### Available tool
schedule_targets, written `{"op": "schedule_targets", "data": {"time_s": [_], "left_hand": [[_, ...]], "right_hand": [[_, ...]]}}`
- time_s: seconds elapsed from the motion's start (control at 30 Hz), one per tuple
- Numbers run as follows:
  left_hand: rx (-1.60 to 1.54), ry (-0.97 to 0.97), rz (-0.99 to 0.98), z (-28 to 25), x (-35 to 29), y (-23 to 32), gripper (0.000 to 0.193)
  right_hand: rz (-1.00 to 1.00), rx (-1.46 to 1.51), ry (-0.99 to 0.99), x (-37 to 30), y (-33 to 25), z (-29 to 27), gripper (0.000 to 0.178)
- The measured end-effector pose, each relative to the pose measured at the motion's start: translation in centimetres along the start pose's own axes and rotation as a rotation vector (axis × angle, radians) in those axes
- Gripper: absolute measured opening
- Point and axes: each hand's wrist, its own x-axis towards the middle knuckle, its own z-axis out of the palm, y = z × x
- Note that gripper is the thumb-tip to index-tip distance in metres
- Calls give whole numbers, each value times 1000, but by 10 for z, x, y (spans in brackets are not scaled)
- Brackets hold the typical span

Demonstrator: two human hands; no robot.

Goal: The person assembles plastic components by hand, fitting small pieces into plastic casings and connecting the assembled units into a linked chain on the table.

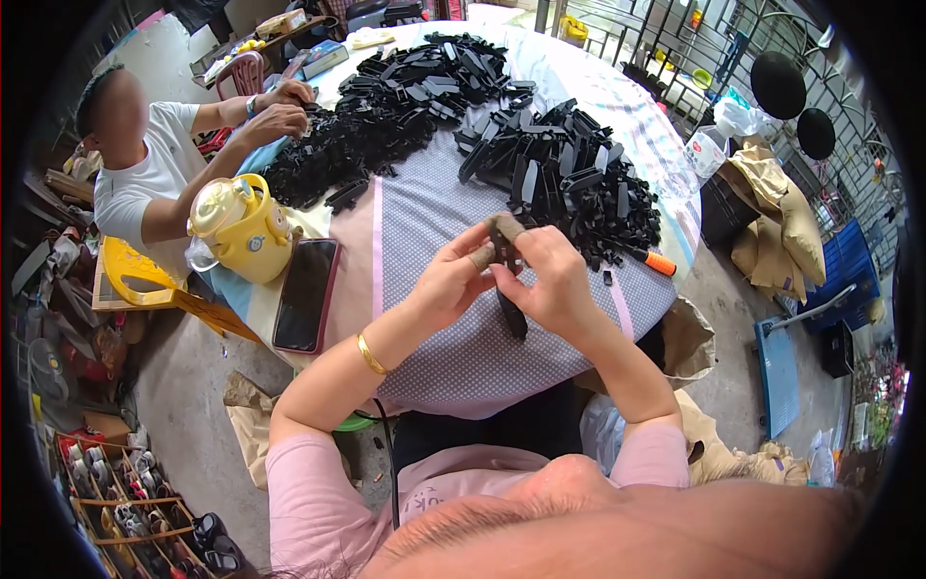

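Observation:
Above the near part of the table, my left hand (451,278) and my right hand (557,280) meet, both closed on a small black plastic part (502,253). Tan wrapping covers some of the fingertips, and the fingers hide much of the part. Just below them is a longer black plastic strip (512,317); whether it joins the held part I cannot tell. Beyond my right hand rises a heap of loose black plastic parts (569,164). A larger heap of similar black parts (415,87) spreads across the far left of the table.
A patterned cloth covers the round table (424,217). On its left lie a dark phone (307,294) and a yellow lidded jug (253,232). An orange-handled tool (660,263) sits by the right heap. At the left, another person (159,159) handles black parts.

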Motion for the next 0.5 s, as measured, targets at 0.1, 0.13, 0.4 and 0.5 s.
{"op": "schedule_targets", "data": {"time_s": [0.1,0.13,0.4,0.5], "left_hand": [[122,33,-17,6,-1,0,37],[443,31,81,0,-2,-1,38],[925,57,-116,0,-7,-2,37],[757,72,-209,5,-5,-2,37]], "right_hand": [[87,-73,15,-12,-3,-14,30],[165,-135,-71,-15,-7,-21,28],[302,1,-284,-51,0,-15,27],[312,28,-256,-54,-3,-12,27]]}}
